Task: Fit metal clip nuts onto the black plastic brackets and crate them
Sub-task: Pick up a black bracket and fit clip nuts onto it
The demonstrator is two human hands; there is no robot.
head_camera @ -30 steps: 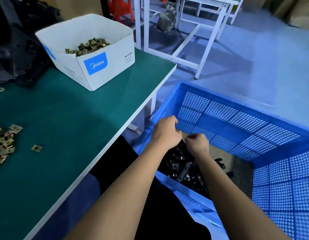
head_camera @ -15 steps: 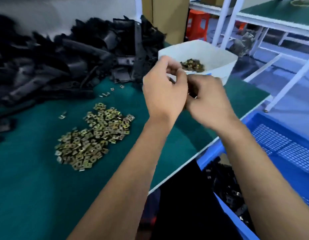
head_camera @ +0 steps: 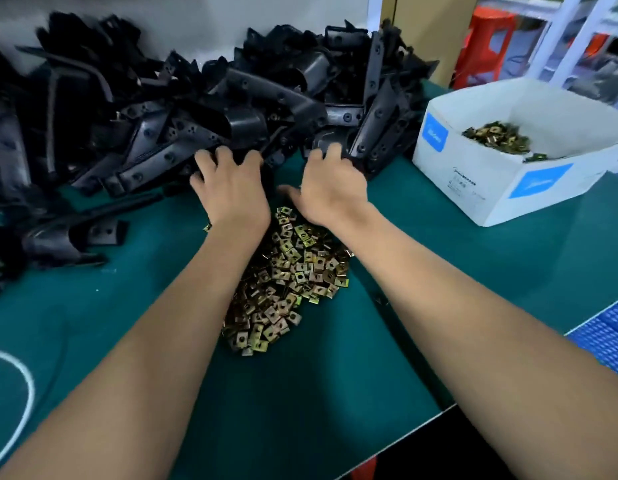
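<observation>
Hands are reaching side by side to the near edge of the bracket heap, presumably to draw out the next piece for fitting: the left hand [head_camera: 231, 188] is lying with its fingers [head_camera: 210, 161] spread and fairly straight over the black parts, touching them without plainly curling round any, while the right hand [head_camera: 330, 187] is pushing its fingers [head_camera: 330, 152] in among the black plastic brackets [head_camera: 183, 109], where their tips are hiding, so whether they are pinching a piece I cannot tell. The brackets, far too many and too tangled for counting, are sitting banked against the back wall along the far side of the green bench [head_camera: 300, 393], probably so that both hands are meeting them at arm's reach. The loose metal clip nuts [head_camera: 283, 275], well over a hundred by the look of it, are lying heaped just beneath the wrists, between the person and the brackets, which is likely keeping bracket and nut close together for the fitting. One white cardboard box [head_camera: 508, 188] is standing to the right, holding a further stock of nuts, again uncountable. One blue crate [head_camera: 609, 337] is showing only a corner past the bench's right edge, seemingly waiting for finished pieces
</observation>
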